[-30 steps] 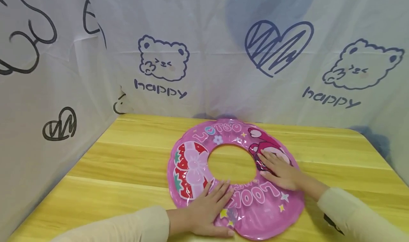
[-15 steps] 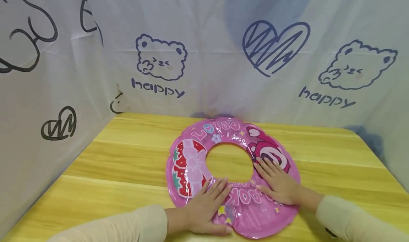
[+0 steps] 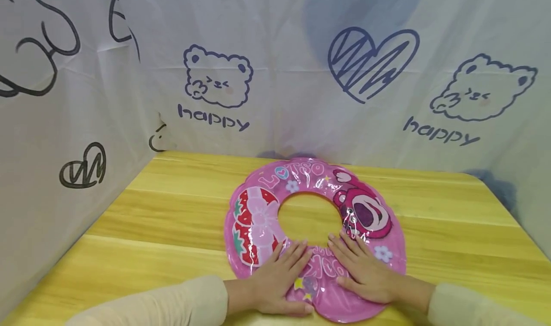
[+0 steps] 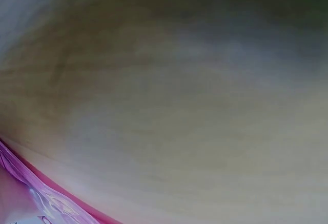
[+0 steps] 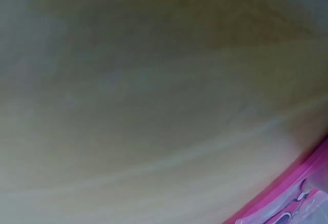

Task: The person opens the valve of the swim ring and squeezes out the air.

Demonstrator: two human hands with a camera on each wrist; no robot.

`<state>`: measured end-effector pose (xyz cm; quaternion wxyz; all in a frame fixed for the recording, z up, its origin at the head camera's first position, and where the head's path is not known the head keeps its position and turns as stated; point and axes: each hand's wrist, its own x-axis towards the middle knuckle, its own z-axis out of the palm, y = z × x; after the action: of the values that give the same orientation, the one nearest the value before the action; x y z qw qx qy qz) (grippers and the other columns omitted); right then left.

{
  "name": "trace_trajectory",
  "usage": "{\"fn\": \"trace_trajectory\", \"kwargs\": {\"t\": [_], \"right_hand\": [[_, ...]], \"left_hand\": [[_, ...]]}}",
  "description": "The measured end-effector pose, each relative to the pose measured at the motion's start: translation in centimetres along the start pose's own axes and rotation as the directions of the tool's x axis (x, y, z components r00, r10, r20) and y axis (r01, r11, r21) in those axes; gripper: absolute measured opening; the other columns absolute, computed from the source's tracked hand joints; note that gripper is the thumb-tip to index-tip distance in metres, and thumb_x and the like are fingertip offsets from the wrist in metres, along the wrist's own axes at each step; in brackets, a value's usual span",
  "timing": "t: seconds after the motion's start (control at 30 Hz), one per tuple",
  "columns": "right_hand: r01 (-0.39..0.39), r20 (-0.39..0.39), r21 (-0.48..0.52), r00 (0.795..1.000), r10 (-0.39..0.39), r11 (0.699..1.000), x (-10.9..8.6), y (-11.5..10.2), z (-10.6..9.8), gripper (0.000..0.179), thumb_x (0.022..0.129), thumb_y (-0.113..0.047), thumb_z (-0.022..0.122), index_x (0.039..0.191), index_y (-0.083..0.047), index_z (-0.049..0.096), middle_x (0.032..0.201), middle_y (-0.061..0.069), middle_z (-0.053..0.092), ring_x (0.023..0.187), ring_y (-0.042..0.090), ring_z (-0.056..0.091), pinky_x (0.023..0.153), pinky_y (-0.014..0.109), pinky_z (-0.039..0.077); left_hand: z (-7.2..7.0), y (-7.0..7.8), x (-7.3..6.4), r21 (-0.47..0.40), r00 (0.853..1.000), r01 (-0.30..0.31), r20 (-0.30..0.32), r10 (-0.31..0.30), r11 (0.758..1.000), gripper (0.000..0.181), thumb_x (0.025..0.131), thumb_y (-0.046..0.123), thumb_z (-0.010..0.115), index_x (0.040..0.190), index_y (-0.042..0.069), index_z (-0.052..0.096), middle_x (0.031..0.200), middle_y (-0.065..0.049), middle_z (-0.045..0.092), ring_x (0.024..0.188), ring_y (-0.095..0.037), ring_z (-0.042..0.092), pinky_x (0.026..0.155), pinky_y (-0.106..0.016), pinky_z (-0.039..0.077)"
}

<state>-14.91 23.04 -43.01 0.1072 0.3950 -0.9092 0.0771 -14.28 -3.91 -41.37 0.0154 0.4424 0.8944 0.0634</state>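
A pink inflatable swim ring (image 3: 344, 302), printed with strawberries, a bear and lettering, lies flat on the wooden table. My left hand (image 3: 280, 278) rests on its near-left part, fingers straight and pointing at the centre hole. On the near-right part my right hand (image 3: 366, 273) lies with fingers extended, its fingertips close to the hole's edge. Both hands cover some of the lettering between them. In the left wrist view only a corner of the swim ring (image 4: 46, 198) shows beside a blurred surface. The right wrist view catches the swim ring (image 5: 292, 198) at its lower right corner.
Yellow wood-grain table (image 3: 163, 206) extends around the ring on both sides. Behind it hangs a white cloth (image 3: 292, 101) with bear and heart drawings, and another cloth wall (image 3: 43, 139) stands on the left.
My right hand has slid across the ring toward me and to the left, uncovering the printed bear. The left hand has stayed in nearly the same place.
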Motion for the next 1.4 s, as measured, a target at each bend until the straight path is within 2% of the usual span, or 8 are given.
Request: {"fn": "trace_trajectory", "kwargs": {"t": [0.1,0.23,0.4,0.53,0.8,1.1,1.27,1.4], "right_hand": [[-0.003,-0.013,-0.068,1.0,0.002,0.998,0.1,-0.3,0.1,0.067,0.092,-0.048,0.046,0.141,-0.003,0.036,0.149,0.015,0.033,0.142,0.031,0.017,0.115,0.027,-0.016],[0.032,-0.035,-0.122,0.999,-0.037,0.992,0.3,-0.9,0.1,0.069,0.092,-0.05,0.045,0.14,-0.001,0.037,0.147,0.017,0.036,0.145,0.023,0.006,0.116,0.027,-0.013],[0.133,-0.042,-0.001,0.99,-0.133,0.991,0.3,-2.4,-0.2,0.064,0.095,-0.036,0.048,0.144,0.0,0.028,0.147,0.02,0.034,0.145,0.012,-0.003,0.116,0.021,-0.01],[0.097,-0.007,0.06,0.995,-0.096,0.993,0.4,-3.4,-0.4,0.064,0.095,-0.035,0.047,0.147,-0.005,0.024,0.149,0.017,0.031,0.144,0.011,-0.004,0.113,0.019,-0.016],[-0.013,0.073,0.05,0.997,0.009,0.999,1.0,-4.4,-0.9,0.058,0.095,-0.044,0.044,0.144,-0.014,0.035,0.148,0.011,0.036,0.135,0.035,0.031,0.108,0.018,-0.024],[0.006,0.092,-0.09,0.996,0.002,0.996,1.1,-4.9,-0.8,0.056,0.096,-0.047,0.039,0.14,-0.013,0.041,0.146,0.01,0.04,0.133,0.034,0.037,0.108,0.023,-0.027],[0.06,0.059,-0.084,0.997,-0.055,0.995,0.9,-4.1,-1.1,0.058,0.095,-0.043,0.043,0.143,-0.011,0.036,0.146,0.011,0.039,0.132,0.033,0.038,0.112,0.022,-0.021],[0.053,0.014,0.001,0.999,-0.053,0.999,1.1,-2.1,-2.2,0.059,0.094,-0.037,0.048,0.145,-0.01,0.032,0.147,0.013,0.037,0.136,0.03,0.032,0.113,0.016,-0.014]], "left_hand": [[-0.1,0.0,0.0,-0.004,1.0,0.004,0.011,-0.004,1.0,0.094,0.084,0.07,0.039,0.149,0.007,0.014,0.156,-0.013,0.012,0.145,-0.027,0.012,0.116,-0.05,0.014],[-0.2,0.0,0.0,-0.015,0.999,0.009,0.034,-0.009,1.0,0.093,0.085,0.07,0.037,0.149,0.008,0.013,0.156,-0.012,0.011,0.145,-0.026,0.011,0.116,-0.05,0.012],[-0.3,0.0,-0.1,-0.047,0.998,0.021,0.061,-0.018,0.999,0.095,0.086,0.069,0.035,0.149,0.002,0.01,0.156,-0.015,0.009,0.145,-0.026,0.009,0.117,-0.049,0.009],[-0.4,0.1,0.0,-0.074,0.999,0.036,0.042,-0.032,0.997,0.088,0.091,0.064,0.03,0.147,-0.002,0.014,0.155,-0.019,0.011,0.144,-0.029,0.012,0.117,-0.049,0.009],[-0.2,0.3,0.3,-0.014,0.998,0.059,0.027,-0.058,0.998,0.087,0.091,0.066,0.026,0.146,-0.001,0.02,0.154,-0.019,0.014,0.144,-0.031,0.013,0.116,-0.049,0.01],[-0.3,0.5,0.2,0.059,0.997,0.056,0.048,-0.059,0.997,0.088,0.09,0.067,0.028,0.146,-0.001,0.021,0.154,-0.019,0.014,0.144,-0.031,0.013,0.116,-0.049,0.014],[-1.0,-0.1,0.2,-0.077,0.993,0.025,0.114,-0.016,0.997,0.087,0.091,0.062,0.032,0.147,-0.002,0.013,0.155,-0.02,0.007,0.144,-0.032,0.007,0.117,-0.049,0.01],[-1.7,-2.1,0.1,-0.184,0.997,-0.004,0.08,0.019,0.983,0.086,0.092,0.059,0.037,0.148,0.0,0.009,0.155,-0.019,0.002,0.144,-0.032,0.005,0.117,-0.043,0.012]]}}
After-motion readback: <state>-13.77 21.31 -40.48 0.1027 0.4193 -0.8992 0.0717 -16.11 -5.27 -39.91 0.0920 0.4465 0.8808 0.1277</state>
